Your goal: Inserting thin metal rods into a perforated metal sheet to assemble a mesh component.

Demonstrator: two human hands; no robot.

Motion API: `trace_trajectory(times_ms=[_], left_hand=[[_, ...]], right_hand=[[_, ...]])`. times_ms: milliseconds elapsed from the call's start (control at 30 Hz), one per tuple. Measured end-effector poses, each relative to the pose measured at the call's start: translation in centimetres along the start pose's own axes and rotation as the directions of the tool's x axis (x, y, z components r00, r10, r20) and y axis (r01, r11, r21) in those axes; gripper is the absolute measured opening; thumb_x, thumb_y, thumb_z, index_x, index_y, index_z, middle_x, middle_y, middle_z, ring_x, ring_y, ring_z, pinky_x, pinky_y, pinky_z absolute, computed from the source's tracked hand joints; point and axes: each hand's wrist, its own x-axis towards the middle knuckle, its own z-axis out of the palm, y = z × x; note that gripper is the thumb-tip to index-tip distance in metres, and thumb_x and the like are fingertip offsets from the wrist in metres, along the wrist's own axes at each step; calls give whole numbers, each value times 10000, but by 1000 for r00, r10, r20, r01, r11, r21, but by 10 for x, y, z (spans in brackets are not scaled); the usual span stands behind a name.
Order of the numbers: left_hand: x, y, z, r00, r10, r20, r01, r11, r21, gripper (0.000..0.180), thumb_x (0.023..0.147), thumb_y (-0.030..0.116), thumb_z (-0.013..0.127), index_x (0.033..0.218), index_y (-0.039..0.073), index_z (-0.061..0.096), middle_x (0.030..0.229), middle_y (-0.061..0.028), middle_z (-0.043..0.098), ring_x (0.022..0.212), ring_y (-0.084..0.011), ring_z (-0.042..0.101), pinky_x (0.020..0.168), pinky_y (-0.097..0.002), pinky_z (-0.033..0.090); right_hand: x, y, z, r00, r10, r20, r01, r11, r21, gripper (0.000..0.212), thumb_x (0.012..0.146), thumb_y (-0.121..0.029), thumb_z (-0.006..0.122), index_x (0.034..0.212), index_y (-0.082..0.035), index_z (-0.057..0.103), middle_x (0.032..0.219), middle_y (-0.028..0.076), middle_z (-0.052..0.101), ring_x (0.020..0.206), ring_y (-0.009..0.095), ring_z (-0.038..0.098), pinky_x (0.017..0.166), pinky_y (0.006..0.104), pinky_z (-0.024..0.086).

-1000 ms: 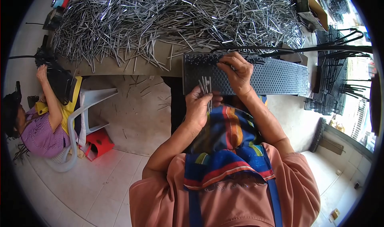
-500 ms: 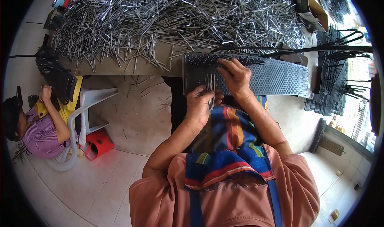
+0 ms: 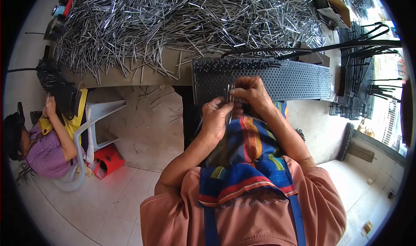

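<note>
My left hand (image 3: pixel 215 116) is closed around a small bundle of thin silvery metal rods (image 3: pixel 229 99), which stand roughly upright between its thumb and fingers. My right hand (image 3: pixel 251 93) pinches at the upper ends of these same rods; how many it grips I cannot tell. Both hands are just over the near edge of a long dark perforated panel (image 3: pixel 299 80), a plate full of small round holes. Short dark ends (image 3: pixel 229 65) poke up from its holes along the far left edge.
A large heap of loose metal rods (image 3: pixel 186 25) covers the table (image 3: pixel 125 76) beyond the panel. Long black bars (image 3: pixel 346 45) cross the right side near stacked black mesh racks (image 3: pixel 355 85). An open carton (image 3: pixel 331 7) stands far right. A seated co-worker (image 3: pixel 47 146) is at left.
My right hand has come down from the panel's far-left rows of holes to the rods in my left hand. The left hand keeps its hold.
</note>
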Motion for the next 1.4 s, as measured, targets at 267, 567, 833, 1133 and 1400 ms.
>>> trace_trajectory(times_ms=[267, 567, 833, 1133, 1400], left_hand=[[-16, 0, -18, 997, -8, -81, 6, 1000, -21, 140, 925, 33, 595, 1038, 3, 671, 911, -126, 703, 782, -214, 677, 717, -336, 549], [-7, 1, -15, 995, -28, -97, 19, 996, -92, 137, 924, 39, 605, 1038, 5, 673, 923, -121, 703, 826, -212, 681, 736, -350, 544], [2, -1, -7, 996, -46, -81, 32, 985, -171, 89, 914, -2, 593, 988, -11, 642, 925, -164, 704, 790, -253, 700, 711, -366, 578], [-4, -4, 4, 997, -71, 2, 71, 991, -112, 99, 927, 37, 605, 998, -8, 657, 935, -166, 705, 792, -248, 706, 709, -362, 592], [-6, -4, 3, 990, -45, -132, 36, 997, -64, 176, 962, 101, 573, 1082, -1, 649, 939, -138, 704, 815, -231, 703, 691, -345, 586]], right_hand=[[18, 11, 12, 639, -766, -62, 510, 483, -712, 124, 767, -13, 743, 884, -33, 706, 780, 105, 656, 630, 257, 647, 578, 305, 513], [37, -10, 17, 622, -775, -113, 491, 498, -714, 99, 752, -50, 762, 838, -50, 714, 738, 95, 629, 606, 274, 634, 543, 345, 496], [23, -1, 10, 644, -755, -124, 380, 455, -805, 111, 759, -139, 772, 837, -71, 731, 739, 83, 614, 620, 290, 635, 548, 353, 500], [-1, 15, -2, 987, -159, -31, 156, 984, -83, 178, 759, -153, 770, 789, 11, 707, 670, 37, 655, 591, 88, 577, 534, 270, 455], [10, 7, -13, 675, -513, -530, 568, 820, -69, 50, 834, 2, 710, 884, 5, 701, 750, -9, 629, 641, 58, 544, 568, 188, 395]])
